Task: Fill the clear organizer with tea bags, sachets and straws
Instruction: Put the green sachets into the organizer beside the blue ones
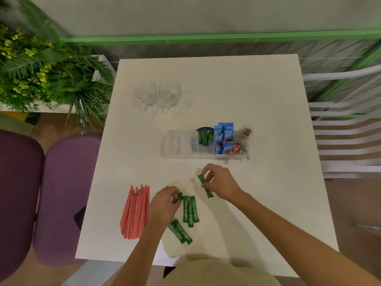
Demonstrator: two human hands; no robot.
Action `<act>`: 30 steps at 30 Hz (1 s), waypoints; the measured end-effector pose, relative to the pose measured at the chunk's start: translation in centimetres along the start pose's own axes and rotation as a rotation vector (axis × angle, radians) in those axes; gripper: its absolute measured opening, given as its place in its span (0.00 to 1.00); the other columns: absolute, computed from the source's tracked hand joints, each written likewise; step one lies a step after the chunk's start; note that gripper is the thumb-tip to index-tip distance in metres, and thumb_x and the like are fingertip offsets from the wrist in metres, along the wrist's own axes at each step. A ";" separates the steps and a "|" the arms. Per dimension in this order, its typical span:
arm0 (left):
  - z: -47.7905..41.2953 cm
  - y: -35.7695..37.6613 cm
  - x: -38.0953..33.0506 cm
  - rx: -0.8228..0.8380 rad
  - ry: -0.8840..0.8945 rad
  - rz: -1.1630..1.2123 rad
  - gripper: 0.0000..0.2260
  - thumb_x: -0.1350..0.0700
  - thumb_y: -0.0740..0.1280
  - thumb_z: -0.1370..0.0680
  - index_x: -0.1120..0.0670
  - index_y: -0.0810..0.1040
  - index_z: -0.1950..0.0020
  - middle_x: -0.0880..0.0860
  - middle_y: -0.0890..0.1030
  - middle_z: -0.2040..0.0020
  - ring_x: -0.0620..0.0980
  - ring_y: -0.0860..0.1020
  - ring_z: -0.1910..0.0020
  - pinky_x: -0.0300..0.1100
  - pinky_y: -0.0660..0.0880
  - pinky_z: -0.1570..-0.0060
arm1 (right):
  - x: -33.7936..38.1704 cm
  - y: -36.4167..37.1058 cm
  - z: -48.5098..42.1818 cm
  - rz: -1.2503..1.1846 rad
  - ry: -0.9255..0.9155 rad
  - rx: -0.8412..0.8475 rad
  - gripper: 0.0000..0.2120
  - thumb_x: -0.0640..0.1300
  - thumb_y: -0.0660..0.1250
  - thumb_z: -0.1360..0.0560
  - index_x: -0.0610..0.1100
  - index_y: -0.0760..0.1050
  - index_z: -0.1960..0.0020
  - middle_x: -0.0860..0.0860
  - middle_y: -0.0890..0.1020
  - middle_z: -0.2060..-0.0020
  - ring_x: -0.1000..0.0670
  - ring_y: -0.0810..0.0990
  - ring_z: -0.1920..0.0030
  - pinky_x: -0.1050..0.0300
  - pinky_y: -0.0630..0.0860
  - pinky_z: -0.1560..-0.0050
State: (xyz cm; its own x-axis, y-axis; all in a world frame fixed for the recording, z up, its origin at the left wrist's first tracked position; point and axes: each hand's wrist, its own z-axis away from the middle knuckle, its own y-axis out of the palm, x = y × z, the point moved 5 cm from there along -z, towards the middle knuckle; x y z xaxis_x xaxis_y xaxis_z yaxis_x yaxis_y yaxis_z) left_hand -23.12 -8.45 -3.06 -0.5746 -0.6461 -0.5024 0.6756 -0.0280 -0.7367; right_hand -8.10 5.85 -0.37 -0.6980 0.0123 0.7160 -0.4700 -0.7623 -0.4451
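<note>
by the front edge of the table (247, 89), green sachets (208, 194) are pinched in the left hand (164, 205) and right hand (221, 183); light and limp, they are judged best held mid-length.

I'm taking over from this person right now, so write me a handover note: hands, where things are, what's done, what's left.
Left hand pinches one green sachet at the table. Right hand holds a second green sachet, nearer the clear organizer.
In the organizer: tea bags at the right end, then blue sachets, then a few stored green sachets. Its left part looks unfilled.
Four loose green sachets lie by the left hand. The red straws lie bundled further left.
Done: tea bags and blue sachets.
Left: the remaining green sachets, then the straws.
</note>
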 end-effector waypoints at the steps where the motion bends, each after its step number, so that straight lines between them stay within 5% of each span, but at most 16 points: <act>1: -0.2 -0.1 0.1 0.011 -0.001 0.004 0.07 0.58 0.73 0.27 0.47 0.81 0.52 0.43 0.79 0.59 0.43 0.77 0.60 0.39 0.76 0.62 | 0.5 -0.5 -0.2 -0.011 -0.011 -0.006 0.13 0.35 0.74 0.32 0.45 0.77 0.50 0.45 0.83 0.61 0.48 0.81 0.67 0.55 0.79 0.62; 7: -0.8 -0.1 0.4 0.056 -0.057 0.021 0.07 0.57 0.74 0.28 0.46 0.78 0.60 0.46 0.79 0.62 0.45 0.78 0.61 0.38 0.74 0.63 | 3.6 -4.2 -1.5 -0.027 -0.114 -0.062 0.05 0.36 0.72 0.28 0.38 0.79 0.53 0.45 0.84 0.61 0.52 0.83 0.70 0.68 0.74 0.70; 13: -0.9 -1.1 0.0 -0.038 -0.054 0.132 0.13 0.60 0.76 0.31 0.43 0.78 0.64 0.45 0.80 0.62 0.43 0.78 0.61 0.40 0.77 0.58 | 6.6 -8.7 -3.5 0.010 -0.150 -0.164 0.05 0.36 0.70 0.26 0.33 0.80 0.57 0.39 0.84 0.64 0.46 0.84 0.64 0.52 0.79 0.57; 15: -0.8 -1.7 -0.4 -0.050 -0.055 0.170 0.13 0.61 0.76 0.31 0.43 0.78 0.65 0.43 0.81 0.62 0.37 0.78 0.63 0.30 0.72 0.61 | 7.4 -9.8 -4.4 0.035 -0.163 -0.187 0.03 0.35 0.70 0.27 0.34 0.80 0.57 0.41 0.84 0.64 0.48 0.83 0.68 0.58 0.79 0.61; 18: -0.6 -2.5 -1.2 -0.035 -0.053 0.223 0.08 0.61 0.76 0.30 0.48 0.81 0.63 0.42 0.82 0.62 0.31 0.75 0.71 0.27 0.68 0.66 | 8.4 -10.3 -6.0 0.117 -0.189 -0.169 0.04 0.31 0.70 0.29 0.37 0.81 0.56 0.42 0.84 0.64 0.51 0.80 0.70 0.69 0.76 0.69; 24: -0.8 -3.6 -2.0 -0.041 -0.062 0.261 0.06 0.59 0.76 0.29 0.48 0.82 0.63 0.42 0.82 0.63 0.32 0.72 0.74 0.33 0.66 0.66 | 9.0 -8.3 -9.5 0.303 -0.155 -0.073 0.05 0.31 0.68 0.28 0.34 0.82 0.54 0.38 0.84 0.58 0.40 0.84 0.58 0.48 0.82 0.52; 30: -0.7 -4.4 -2.4 -0.067 -0.042 0.316 0.07 0.58 0.76 0.30 0.48 0.81 0.64 0.43 0.83 0.61 0.34 0.71 0.78 0.35 0.66 0.67 | 9.0 -7.0 -10.6 0.448 -0.131 -0.036 0.05 0.31 0.69 0.30 0.38 0.82 0.58 0.41 0.84 0.56 0.43 0.83 0.56 0.55 0.80 0.53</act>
State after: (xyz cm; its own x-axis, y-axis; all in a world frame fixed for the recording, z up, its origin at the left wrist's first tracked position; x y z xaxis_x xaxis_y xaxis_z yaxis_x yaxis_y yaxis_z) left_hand -25.03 -6.20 1.08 -0.3206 -0.6461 -0.6927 0.7849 0.2281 -0.5761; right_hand -16.86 18.11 3.50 -0.7634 -0.3965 0.5099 -0.1580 -0.6508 -0.7426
